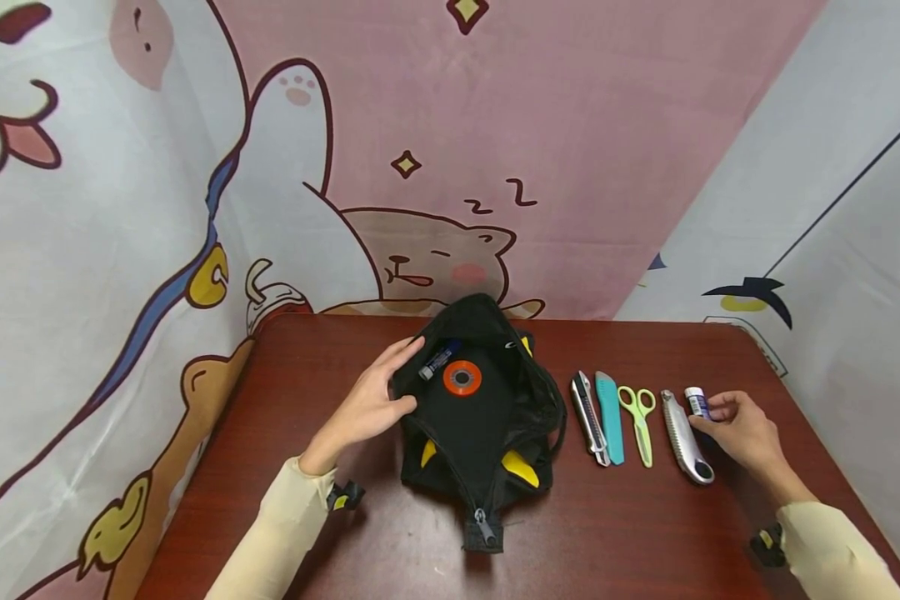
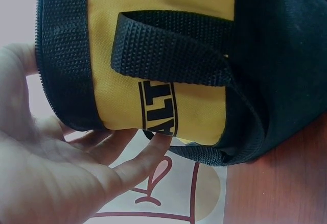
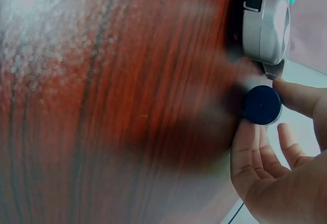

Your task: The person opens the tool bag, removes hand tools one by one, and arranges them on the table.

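A black and yellow zip bag [image 1: 480,450] lies unzipped on the table, its mouth spread wide. My left hand [image 1: 371,400] grips the bag's left rim; in the left wrist view its fingers [image 2: 135,157] lie against the yellow side below a black strap [image 2: 168,50]. Inside the bag are a blue tube with a pale end [image 1: 439,360] and an orange disc with a grey centre [image 1: 462,378]. At the right, my right hand [image 1: 742,429] pinches a white-and-blue glue stick [image 1: 696,402]. The right wrist view shows its dark blue round end [image 3: 262,104] between thumb and fingers.
Between the bag and my right hand lie a black and silver utility knife [image 1: 589,419], a teal cutter [image 1: 610,418], yellow-green scissors [image 1: 641,425] and a silver utility knife [image 1: 686,437]. A printed cloth [image 1: 570,125] hangs behind the brown table [image 1: 307,350].
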Available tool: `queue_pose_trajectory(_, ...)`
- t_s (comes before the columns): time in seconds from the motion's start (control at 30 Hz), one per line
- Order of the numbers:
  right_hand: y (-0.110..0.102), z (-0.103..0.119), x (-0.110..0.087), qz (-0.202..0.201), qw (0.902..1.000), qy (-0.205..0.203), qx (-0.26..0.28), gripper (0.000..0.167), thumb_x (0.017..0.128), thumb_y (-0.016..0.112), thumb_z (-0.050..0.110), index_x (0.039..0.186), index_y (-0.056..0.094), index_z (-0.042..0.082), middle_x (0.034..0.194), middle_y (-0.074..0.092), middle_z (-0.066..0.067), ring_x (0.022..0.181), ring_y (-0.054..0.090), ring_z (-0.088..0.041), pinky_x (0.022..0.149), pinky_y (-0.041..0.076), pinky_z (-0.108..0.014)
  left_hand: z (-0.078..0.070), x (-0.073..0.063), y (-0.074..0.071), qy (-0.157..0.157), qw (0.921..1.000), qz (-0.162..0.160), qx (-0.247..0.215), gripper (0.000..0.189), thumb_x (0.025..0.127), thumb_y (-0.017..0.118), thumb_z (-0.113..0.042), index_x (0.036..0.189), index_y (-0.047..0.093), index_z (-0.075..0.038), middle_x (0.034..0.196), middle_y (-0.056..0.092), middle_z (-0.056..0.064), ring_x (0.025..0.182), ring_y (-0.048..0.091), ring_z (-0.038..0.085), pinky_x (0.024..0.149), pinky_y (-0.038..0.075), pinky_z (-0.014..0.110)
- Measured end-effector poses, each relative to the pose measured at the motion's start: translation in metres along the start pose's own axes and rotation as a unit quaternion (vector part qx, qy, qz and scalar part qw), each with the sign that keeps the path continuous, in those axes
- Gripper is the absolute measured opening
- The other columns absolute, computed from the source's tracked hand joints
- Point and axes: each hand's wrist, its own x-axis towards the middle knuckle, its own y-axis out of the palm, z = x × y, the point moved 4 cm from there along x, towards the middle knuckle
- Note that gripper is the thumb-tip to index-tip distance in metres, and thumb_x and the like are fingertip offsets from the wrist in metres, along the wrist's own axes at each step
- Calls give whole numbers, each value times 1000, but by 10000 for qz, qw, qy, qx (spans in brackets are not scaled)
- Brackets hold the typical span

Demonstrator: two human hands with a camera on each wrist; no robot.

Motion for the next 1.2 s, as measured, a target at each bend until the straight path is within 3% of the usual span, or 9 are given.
queue_pose_trajectory(0.13,0,-3,0,36,9999,162,48,41,103,77,21,123,57,-9,100,67,-25,83,61,-31,66,43,-38,-1,0,0,0,10000,-5,-31,86,89,66,4,171,43,-7,173,40,18,89,64,22,83,43,40)
queue_pose_trajectory(0.27,0,-5,0,65,9994,337,104,45,109,68,29,128,56,-10,103,63,-25,85,59,-32,64,44,-35,-1,1,1,-6,9999,28,-115,86,88,66,5,171,43,-6,173,39,19,65,55,10,69,41,30)
queue_pose_trajectory(0.33,0,-5,0,88,9992,368,128,47,111,63,31,130,56,-12,106,63,-28,88,59,-35,64,44,-36,0,1,2,-16,9998,55,-164,87,88,66,5,171,43,-6,173,39,19,49,36,4,58,32,27)
queue_pose_trajectory(0.4,-1,-6,-1,120,9990,406,149,50,113,59,33,133,55,-13,109,62,-30,92,59,-38,66,45,-37,0,2,2,-22,9998,60,-185,87,88,66,5,171,43,-6,173,39,19,48,28,4,55,31,25)
queue_pose_trajectory(0.7,-4,-10,2,455,9960,683,359,70,120,32,44,149,42,-19,135,53,-45,117,56,-56,86,49,-58,-1,2,2,-22,9997,85,-210,87,88,65,6,171,43,-6,173,38,20,50,36,5,55,33,25)
queue_pose_trajectory(0.87,-6,-10,4,442,9972,535,292,71,120,29,43,149,43,-20,133,56,-46,116,59,-57,82,48,-52,0,3,2,-37,9995,104,-290,86,89,65,7,171,42,-5,174,37,20,56,46,7,57,34,26)
queue_pose_trajectory(1.03,-5,-10,4,522,9965,561,337,72,120,28,44,150,41,-20,134,55,-45,116,58,-56,78,49,-45,0,3,2,-41,9994,122,-306,86,89,65,6,171,42,-5,174,36,21,50,34,6,55,34,25)
queue_pose_trajectory(1.2,-5,-9,4,498,9967,525,361,69,121,30,40,149,41,-21,133,57,-45,111,62,-52,68,50,-31,0,2,2,-49,9995,125,-293,86,89,65,6,171,42,-5,174,36,21,49,32,5,55,34,25)
